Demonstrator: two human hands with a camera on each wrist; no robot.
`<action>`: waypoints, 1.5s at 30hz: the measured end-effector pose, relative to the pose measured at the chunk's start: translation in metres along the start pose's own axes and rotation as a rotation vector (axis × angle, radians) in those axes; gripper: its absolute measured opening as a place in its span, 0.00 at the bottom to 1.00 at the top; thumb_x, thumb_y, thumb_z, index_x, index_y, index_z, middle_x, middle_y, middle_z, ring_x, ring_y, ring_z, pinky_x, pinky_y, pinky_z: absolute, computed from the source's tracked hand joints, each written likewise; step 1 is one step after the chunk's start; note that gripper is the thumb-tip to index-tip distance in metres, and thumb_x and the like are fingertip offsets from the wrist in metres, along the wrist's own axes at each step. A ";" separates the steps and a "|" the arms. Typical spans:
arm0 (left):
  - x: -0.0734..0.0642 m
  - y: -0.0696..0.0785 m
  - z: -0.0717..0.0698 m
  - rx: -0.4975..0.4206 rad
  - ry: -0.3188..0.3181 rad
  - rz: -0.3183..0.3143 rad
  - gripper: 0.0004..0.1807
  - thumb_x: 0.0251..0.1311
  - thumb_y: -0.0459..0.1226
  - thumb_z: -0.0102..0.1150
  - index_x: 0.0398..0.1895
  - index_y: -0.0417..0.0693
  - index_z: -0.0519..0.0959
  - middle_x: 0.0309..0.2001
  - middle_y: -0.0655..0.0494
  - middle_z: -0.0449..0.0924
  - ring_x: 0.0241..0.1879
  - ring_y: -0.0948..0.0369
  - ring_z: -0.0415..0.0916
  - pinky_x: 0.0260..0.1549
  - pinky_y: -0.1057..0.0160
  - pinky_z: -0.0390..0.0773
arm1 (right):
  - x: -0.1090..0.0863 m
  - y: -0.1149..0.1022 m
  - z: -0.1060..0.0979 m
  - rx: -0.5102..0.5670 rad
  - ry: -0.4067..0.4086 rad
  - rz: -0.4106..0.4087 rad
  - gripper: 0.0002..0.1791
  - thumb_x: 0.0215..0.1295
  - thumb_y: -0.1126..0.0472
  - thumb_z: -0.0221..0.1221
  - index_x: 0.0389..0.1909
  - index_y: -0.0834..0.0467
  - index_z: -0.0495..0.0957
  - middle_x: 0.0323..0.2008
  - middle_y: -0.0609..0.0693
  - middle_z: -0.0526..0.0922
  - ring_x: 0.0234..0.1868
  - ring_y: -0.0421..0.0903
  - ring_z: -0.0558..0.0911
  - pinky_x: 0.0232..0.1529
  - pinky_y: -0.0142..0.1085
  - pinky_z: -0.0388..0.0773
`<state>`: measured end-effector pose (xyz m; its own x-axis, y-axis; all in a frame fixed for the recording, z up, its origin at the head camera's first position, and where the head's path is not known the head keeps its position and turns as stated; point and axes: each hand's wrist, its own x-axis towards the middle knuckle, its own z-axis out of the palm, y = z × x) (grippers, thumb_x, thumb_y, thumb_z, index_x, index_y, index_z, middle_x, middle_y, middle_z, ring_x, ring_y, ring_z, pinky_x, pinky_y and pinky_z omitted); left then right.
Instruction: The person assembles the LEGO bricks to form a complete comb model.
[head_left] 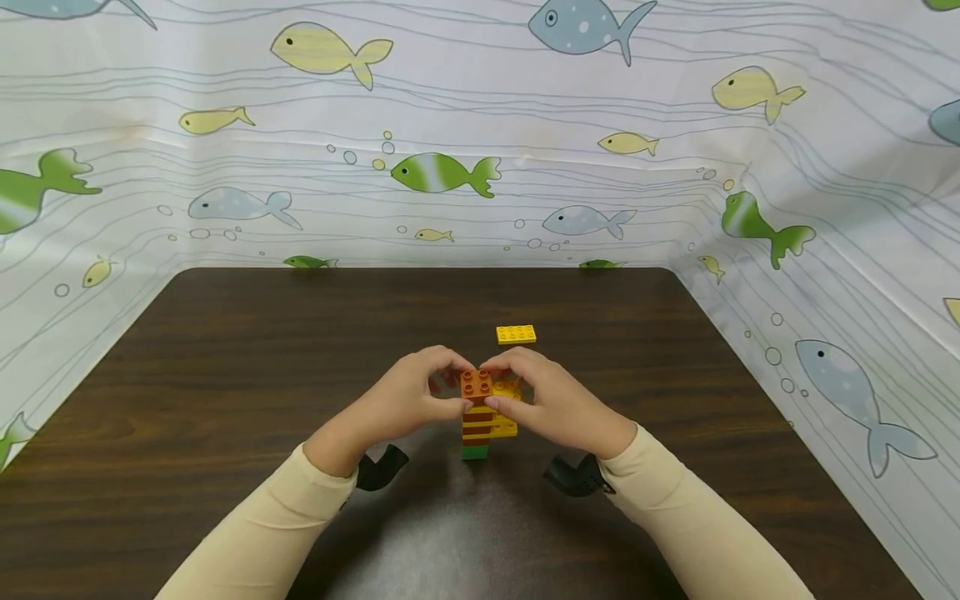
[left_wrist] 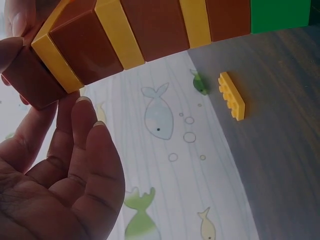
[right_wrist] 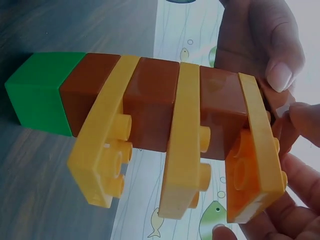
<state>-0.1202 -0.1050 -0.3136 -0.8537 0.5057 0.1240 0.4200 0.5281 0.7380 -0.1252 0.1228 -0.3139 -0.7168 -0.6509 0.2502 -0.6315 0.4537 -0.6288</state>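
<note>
A tower of toy building bricks stands upright on the table, with a green brick (head_left: pixel 475 452) at its foot. Above that, brown bricks (right_wrist: pixel 152 97) alternate with yellow plates (right_wrist: pixel 181 150), whose studded ends jut out to the right. The topmost brown brick (head_left: pixel 476 386) sits at a slight tilt over the uppermost yellow plate, with a small gap showing in the right wrist view. My left hand (head_left: pixel 408 393) pinches this top brick from the left between thumb and fingers. From the right, my right hand (head_left: pixel 558 406) pinches the same brick.
A loose yellow plate (head_left: pixel 516 335) lies on the dark wooden table (head_left: pixel 300 333) behind the tower. A fish-patterned sheet (head_left: pixel 465 100) rises along the back and sides. Black curved pieces (head_left: pixel 382 468) hang under both wrists.
</note>
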 end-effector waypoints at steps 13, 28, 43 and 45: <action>0.002 -0.003 0.000 -0.045 -0.017 -0.001 0.17 0.55 0.34 0.65 0.48 0.41 0.77 0.40 0.54 0.75 0.38 0.58 0.71 0.35 0.62 0.76 | 0.000 -0.001 -0.001 0.025 -0.023 0.028 0.20 0.64 0.60 0.62 0.55 0.61 0.73 0.50 0.51 0.78 0.49 0.45 0.76 0.52 0.38 0.76; -0.001 -0.010 0.008 -0.097 0.034 0.035 0.18 0.56 0.34 0.66 0.49 0.40 0.77 0.42 0.54 0.76 0.41 0.56 0.72 0.41 0.59 0.77 | -0.001 0.003 0.001 0.002 0.005 -0.002 0.20 0.63 0.61 0.63 0.54 0.61 0.74 0.49 0.50 0.78 0.45 0.44 0.75 0.49 0.36 0.77; -0.002 -0.019 0.019 -0.218 0.081 -0.002 0.17 0.56 0.35 0.65 0.49 0.38 0.77 0.41 0.52 0.78 0.39 0.57 0.73 0.38 0.61 0.77 | 0.001 0.029 -0.003 0.177 0.083 0.052 0.22 0.66 0.56 0.60 0.58 0.61 0.73 0.50 0.56 0.78 0.50 0.49 0.75 0.51 0.50 0.73; -0.002 -0.019 0.019 -0.230 0.080 0.002 0.17 0.57 0.35 0.64 0.49 0.38 0.76 0.41 0.52 0.78 0.39 0.57 0.73 0.38 0.61 0.77 | 0.003 0.037 -0.004 0.186 0.109 0.060 0.21 0.67 0.56 0.59 0.58 0.61 0.74 0.51 0.56 0.77 0.50 0.51 0.75 0.51 0.52 0.73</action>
<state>-0.1209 -0.1028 -0.3408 -0.8785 0.4463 0.1706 0.3483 0.3538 0.8680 -0.1518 0.1401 -0.3332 -0.7857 -0.5515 0.2802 -0.5285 0.3630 -0.7674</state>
